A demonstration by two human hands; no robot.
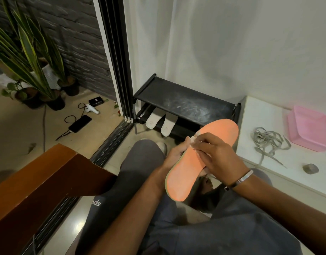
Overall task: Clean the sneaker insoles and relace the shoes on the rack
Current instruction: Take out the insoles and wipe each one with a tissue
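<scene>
An orange insole is held up over my lap, its toe end pointing toward the rack. My left hand grips its left edge from underneath. My right hand presses a small pale cloth against the insole's top face, fingers curled round the cloth. A tangle of grey laces lies on the white surface at my right. Two white insoles lean on the lower shelf of the black shoe rack. No sneaker is in plain view.
A pink plastic tub sits on the white ledge beyond the laces, a small grey lump nearer me. A brown wooden piece is at my left. Beyond the sliding door track lie potted plants, a phone and cables.
</scene>
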